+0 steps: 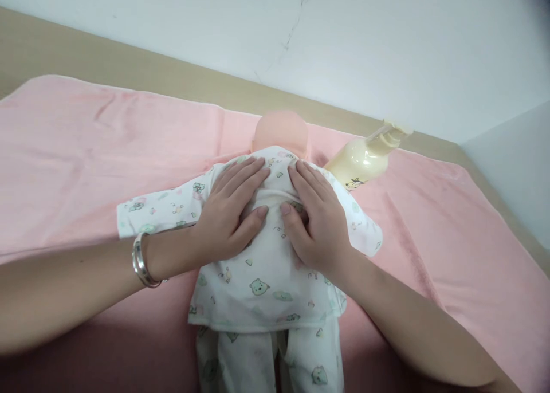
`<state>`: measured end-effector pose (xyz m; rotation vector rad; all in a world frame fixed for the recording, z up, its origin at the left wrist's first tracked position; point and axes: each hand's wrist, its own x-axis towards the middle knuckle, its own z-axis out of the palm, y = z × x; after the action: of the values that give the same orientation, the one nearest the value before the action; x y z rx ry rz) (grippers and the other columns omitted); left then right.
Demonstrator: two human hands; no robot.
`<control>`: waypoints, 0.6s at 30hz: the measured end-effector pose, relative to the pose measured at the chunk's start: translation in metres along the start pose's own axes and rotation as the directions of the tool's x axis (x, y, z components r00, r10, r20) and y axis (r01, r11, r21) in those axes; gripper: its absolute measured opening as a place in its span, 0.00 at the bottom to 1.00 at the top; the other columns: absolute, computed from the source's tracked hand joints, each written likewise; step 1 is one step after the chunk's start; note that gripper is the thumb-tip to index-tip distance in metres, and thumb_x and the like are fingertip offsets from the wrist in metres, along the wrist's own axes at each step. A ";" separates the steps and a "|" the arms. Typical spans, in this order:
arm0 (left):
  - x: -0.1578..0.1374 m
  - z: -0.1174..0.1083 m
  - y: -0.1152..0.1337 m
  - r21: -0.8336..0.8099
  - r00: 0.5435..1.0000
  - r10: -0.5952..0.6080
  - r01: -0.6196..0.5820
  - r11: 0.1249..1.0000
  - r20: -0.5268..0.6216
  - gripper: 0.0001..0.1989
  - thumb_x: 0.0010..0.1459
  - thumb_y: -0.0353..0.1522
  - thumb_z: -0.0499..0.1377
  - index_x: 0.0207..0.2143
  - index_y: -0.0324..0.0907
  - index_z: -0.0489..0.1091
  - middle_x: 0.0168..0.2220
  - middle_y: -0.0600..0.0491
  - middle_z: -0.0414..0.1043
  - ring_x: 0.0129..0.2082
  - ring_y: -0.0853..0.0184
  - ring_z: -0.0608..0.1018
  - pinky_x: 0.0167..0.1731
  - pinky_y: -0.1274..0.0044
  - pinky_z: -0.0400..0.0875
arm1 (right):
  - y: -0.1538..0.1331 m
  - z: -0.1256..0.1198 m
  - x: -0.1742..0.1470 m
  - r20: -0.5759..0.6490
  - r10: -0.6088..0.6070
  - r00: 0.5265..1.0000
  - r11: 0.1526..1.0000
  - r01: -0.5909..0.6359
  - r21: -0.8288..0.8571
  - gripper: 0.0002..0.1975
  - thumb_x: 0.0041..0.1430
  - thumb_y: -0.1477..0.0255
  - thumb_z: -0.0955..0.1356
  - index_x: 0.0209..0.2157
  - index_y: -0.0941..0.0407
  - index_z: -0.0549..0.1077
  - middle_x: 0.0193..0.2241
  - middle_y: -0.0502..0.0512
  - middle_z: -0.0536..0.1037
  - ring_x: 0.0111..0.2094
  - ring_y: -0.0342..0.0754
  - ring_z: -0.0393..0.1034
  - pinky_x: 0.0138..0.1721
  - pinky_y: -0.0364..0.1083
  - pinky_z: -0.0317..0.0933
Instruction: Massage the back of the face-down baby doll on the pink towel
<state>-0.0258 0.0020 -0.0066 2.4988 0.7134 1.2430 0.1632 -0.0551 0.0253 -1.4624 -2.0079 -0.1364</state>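
A baby doll (pixel 281 132) lies on a pink blanket, its bald head toward the wall, and no face shows. It wears a white top (pixel 258 293) printed with small animals, and matching trousers (pixel 315 361). My left hand (pixel 230 209) lies flat on the left side of the doll's upper body, fingers extended. On the right side rests my right hand (pixel 318 218), also flat, with its thumb near the other thumb. Neither hand grips anything. A silver bangle (pixel 140 261) circles my left wrist.
The pink blanket (pixel 429 227) covers most of a wooden surface (pixel 129 55). Right of the doll's head, a cream pump bottle (pixel 361 158) lies tilted on the blanket. A white wall (pixel 193 20) with a crack stands behind.
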 end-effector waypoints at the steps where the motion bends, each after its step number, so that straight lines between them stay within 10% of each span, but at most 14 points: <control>1: 0.000 0.000 0.000 0.000 1.000 0.001 -0.001 1.000 0.001 0.26 0.66 0.33 0.53 0.65 0.41 0.58 0.66 0.39 0.61 0.68 0.53 0.63 0.67 0.55 0.57 | 0.000 0.000 0.000 0.000 -0.001 1.000 1.000 0.001 -0.003 0.28 0.65 0.65 0.60 0.59 0.69 0.68 0.62 0.72 0.69 0.65 0.62 0.63 0.65 0.64 0.60; 18: 0.000 0.001 -0.001 0.004 1.000 0.007 -0.007 1.000 0.002 0.26 0.66 0.33 0.53 0.66 0.40 0.57 0.66 0.39 0.61 0.68 0.53 0.62 0.67 0.54 0.57 | 0.001 0.001 -0.001 -0.008 -0.007 1.000 1.000 0.007 -0.002 0.27 0.66 0.65 0.60 0.60 0.68 0.68 0.61 0.71 0.70 0.65 0.61 0.63 0.65 0.63 0.60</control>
<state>-0.0256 0.0027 -0.0080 2.5070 0.7080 1.2428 0.1639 -0.0551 0.0240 -1.4537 -2.0073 -0.1476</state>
